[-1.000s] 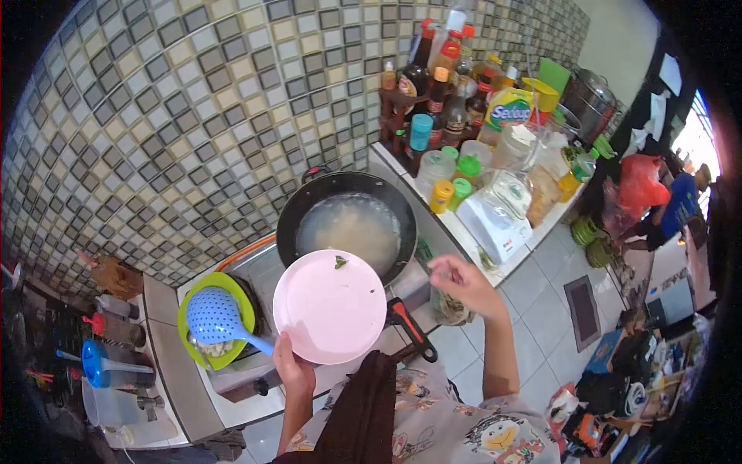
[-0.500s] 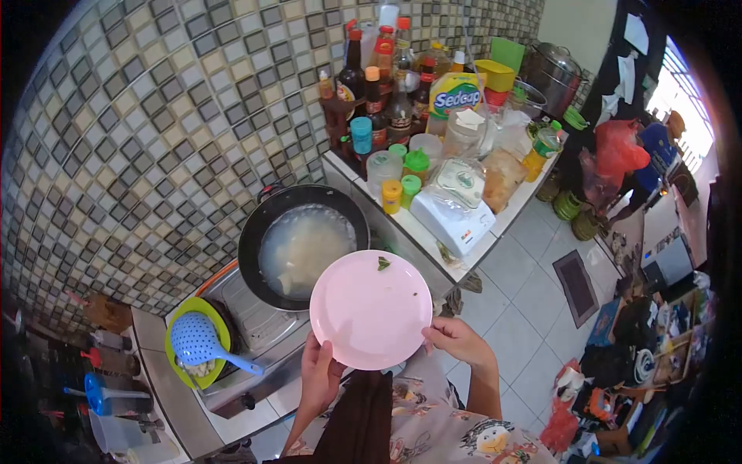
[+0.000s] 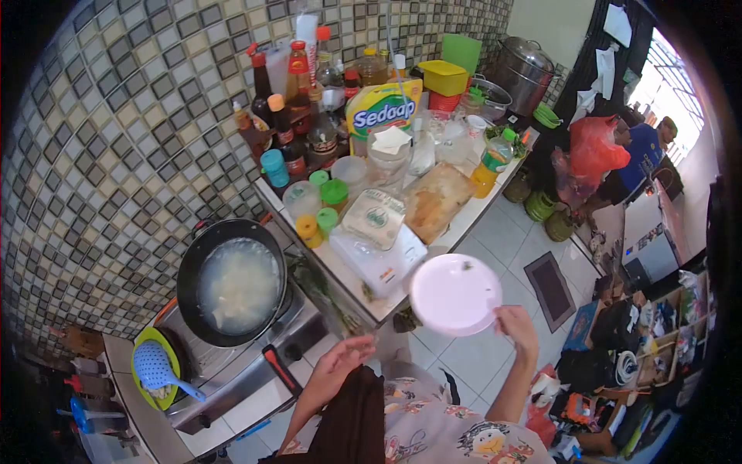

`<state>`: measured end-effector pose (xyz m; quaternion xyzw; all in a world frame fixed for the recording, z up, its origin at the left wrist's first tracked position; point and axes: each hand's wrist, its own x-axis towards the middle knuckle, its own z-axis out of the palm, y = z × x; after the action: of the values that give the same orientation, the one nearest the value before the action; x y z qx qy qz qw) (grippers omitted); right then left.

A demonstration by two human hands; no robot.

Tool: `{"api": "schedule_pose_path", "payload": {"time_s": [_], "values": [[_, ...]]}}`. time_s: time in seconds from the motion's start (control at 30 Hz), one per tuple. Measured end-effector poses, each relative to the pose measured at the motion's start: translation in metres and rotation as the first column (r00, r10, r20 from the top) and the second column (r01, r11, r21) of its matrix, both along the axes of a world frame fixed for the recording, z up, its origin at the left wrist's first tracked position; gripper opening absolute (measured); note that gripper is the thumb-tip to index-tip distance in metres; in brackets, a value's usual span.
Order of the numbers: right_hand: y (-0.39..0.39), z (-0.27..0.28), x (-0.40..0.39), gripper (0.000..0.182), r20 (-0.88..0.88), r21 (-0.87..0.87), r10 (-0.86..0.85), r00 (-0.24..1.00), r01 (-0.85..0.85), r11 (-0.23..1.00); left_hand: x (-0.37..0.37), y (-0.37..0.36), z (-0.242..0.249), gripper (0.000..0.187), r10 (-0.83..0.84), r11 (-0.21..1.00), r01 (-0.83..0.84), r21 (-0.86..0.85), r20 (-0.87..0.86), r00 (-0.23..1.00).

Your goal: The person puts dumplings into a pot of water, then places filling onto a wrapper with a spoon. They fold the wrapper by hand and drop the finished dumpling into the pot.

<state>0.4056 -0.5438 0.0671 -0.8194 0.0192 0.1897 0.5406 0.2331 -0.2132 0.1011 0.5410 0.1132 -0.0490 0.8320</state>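
My right hand [image 3: 516, 328] grips the rim of a pink plate [image 3: 454, 295] at its lower right edge. A small green leaf piece and a few dark specks lie on the plate, which hangs over the floor beside the counter corner. My left hand [image 3: 345, 362] holds nothing, its fingers apart, near the stove front. To its left, a black wok [image 3: 232, 282] with cloudy liquid and pale food stands on the stove [image 3: 305, 329]. The wok's black and red handle points toward my left hand.
A blue perforated ladle [image 3: 154, 366] rests on a green bowl [image 3: 174, 356] at the left. Bottles, jars, a white scale [image 3: 382, 259] and a cutting board [image 3: 439, 199] crowd the counter [image 3: 495, 203]. A person [image 3: 645, 151] in blue is at the far right.
The plate has moved right, away from the wok, in my right hand. My left hand has let go of it. The view has shifted right, and the wok's handle now shows.
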Motion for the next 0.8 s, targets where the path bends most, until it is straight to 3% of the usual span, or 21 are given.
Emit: {"api": "schedule_pose_path", "payload": {"time_s": [0.07, 0.1, 0.2, 0.23, 0.3, 0.37, 0.43, 0.5, 0.57, 0.6, 0.67, 0.8], "values": [[-0.051, -0.019, 0.04, 0.03, 0.035, -0.002, -0.124, 0.992, 0.124, 0.992, 0.01, -0.006, -0.006, 0.025, -0.077, 0.983, 0.084, 0.162, -0.048, 0.996], [-0.068, -0.024, 0.06, 0.03, 0.035, -0.005, -0.116, 0.993, 0.116, 0.993, 0.016, -0.011, -0.006, 0.025, -0.069, 0.984, 0.076, 0.159, -0.048, 0.996], [-0.117, -0.06, 0.141, 0.034, 0.269, -0.107, -0.316, 0.91, 0.354, 0.929, 0.029, -0.027, -0.006, 0.025, 0.09, 0.976, -0.059, 0.207, -0.144, 0.985], [-0.124, -0.07, 0.168, 0.035, 0.35, -0.097, -0.339, 0.873, 0.393, 0.914, 0.032, -0.03, -0.009, 0.025, 0.102, 0.976, -0.071, 0.205, -0.147, 0.984], [-0.129, -0.076, 0.218, 0.038, 0.531, -0.253, -0.271, 0.802, 0.456, 0.853, 0.036, -0.037, -0.017, 0.027, 0.214, 0.958, -0.18, 0.225, -0.139, 0.967], [-0.117, -0.08, 0.267, 0.038, 0.468, -0.189, -0.385, 0.796, 0.516, 0.836, 0.038, -0.048, -0.02, 0.031, 0.29, 0.94, -0.27, 0.209, -0.07, 0.954], [-0.112, -0.105, 0.324, 0.037, 0.438, -0.168, -0.386, 0.812, 0.495, 0.852, 0.036, -0.056, -0.023, 0.034, 0.398, 0.901, -0.352, 0.254, -0.162, 0.903], [-0.098, -0.113, 0.358, 0.036, 0.408, -0.155, -0.375, 0.833, 0.468, 0.87, 0.029, -0.065, -0.037, 0.034, 0.467, 0.872, -0.429, 0.236, -0.136, 0.874], [-0.075, -0.113, 0.375, 0.031, 0.175, 0.046, -0.421, 0.89, 0.42, 0.906, 0.021, -0.076, -0.045, 0.031, 0.566, 0.823, -0.558, 0.106, -0.072, 0.821], [-0.068, -0.119, 0.385, 0.031, 0.174, 0.046, -0.394, 0.903, 0.392, 0.919, 0.018, -0.081, -0.045, 0.028, 0.602, 0.798, -0.597, 0.079, -0.113, 0.79], [-0.062, -0.138, 0.404, 0.029, -0.008, 0.205, -0.359, 0.933, 0.353, 0.913, 0.014, -0.091, -0.043, 0.027, 0.642, 0.767, -0.635, 0.092, -0.123, 0.757], [-0.05, -0.134, 0.41, 0.033, -0.107, 0.255, -0.18, 0.978, 0.202, 0.946, 0.022, -0.102, -0.041, 0.024, 0.702, 0.712, -0.686, 0.153, -0.174, 0.69]]}}
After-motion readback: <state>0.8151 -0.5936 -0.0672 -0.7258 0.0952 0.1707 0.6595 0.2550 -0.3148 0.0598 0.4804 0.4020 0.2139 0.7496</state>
